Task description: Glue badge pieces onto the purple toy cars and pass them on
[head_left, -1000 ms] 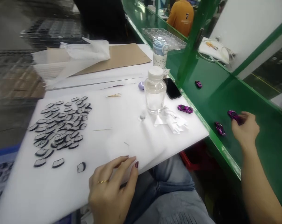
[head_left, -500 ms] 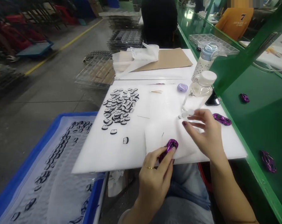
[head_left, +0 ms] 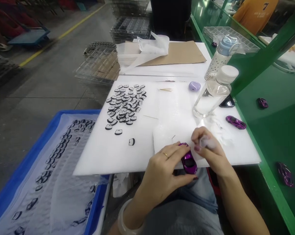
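Observation:
My left hand point(head_left: 165, 166) grips a shiny purple toy car point(head_left: 189, 163) by its sides, thumb at the end nearest me. The car is at the table's front edge, its dark window area facing up. Just right of it, my right hand point(head_left: 211, 151) is closed around a small whitish translucent object point(head_left: 207, 143), blurred and partly covered by the fingers; its kind does not show. Near the car a short thin stick point(head_left: 173, 137) lies on the white foam sheet point(head_left: 108, 156). To the left, many small black-rimmed clear pieces point(head_left: 124, 106) are spread in a pile.
A clear bottle with a white lid point(head_left: 212, 94) and a dotted tumbler point(head_left: 219, 55) stand at the right, near a lilac case point(head_left: 194, 86) and a phone point(head_left: 227, 101). Another purple car point(head_left: 236, 122) lies beside the green ledge point(head_left: 272, 133). A blue tray point(head_left: 55, 119) holds more pieces at lower left.
My right hand has picked up the small whitish object from near the clear bottle and brought it closer to the car. My left hand has turned the car and shifted it slightly right.

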The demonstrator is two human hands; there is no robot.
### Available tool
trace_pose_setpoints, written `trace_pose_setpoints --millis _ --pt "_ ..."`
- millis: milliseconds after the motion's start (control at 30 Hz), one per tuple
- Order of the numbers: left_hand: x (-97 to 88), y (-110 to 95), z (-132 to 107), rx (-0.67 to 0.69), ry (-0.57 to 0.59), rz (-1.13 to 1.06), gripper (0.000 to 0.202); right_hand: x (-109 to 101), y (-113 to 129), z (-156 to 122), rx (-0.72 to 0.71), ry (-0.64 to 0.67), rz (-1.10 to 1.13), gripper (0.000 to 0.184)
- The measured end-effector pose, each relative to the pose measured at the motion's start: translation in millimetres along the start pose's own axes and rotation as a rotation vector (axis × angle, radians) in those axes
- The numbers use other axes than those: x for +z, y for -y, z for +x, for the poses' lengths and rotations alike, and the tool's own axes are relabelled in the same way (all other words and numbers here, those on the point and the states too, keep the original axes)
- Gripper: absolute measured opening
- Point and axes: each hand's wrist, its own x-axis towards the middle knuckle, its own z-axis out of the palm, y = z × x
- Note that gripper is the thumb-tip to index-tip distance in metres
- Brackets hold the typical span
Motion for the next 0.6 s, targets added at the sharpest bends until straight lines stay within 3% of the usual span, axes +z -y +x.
trace_pose_setpoints --millis 67,167,233,400,600 --pt "5.8 -3.2 2.4 -0.036 -0.096 -0.030 0.053 2.9 4.8 -2.2 -0.002 0.011 0.096 0.017" --pt "10.7 -7.0 4.9 -0.053 -0.179 -0.053 0.043 7.1 21.7 -5.3 -0.128 0.087 0.348 0.044" --pt "11.6 -7.8 5.7 -0.061 -0.203 -0.051 0.041 11.2 28.0 -6.3 -0.102 0.151 0.514 0.054" --pt "11.3 -6.8 6.0 -0.058 -0.216 -0.046 0.039 18.6 14.1 1.3 0.024 0.175 0.745 0.065" --pt "12.6 -6.4 5.5 -0.067 -0.230 -0.050 0.041 16.3 6.6 6.9 0.067 0.212 0.790 0.065"
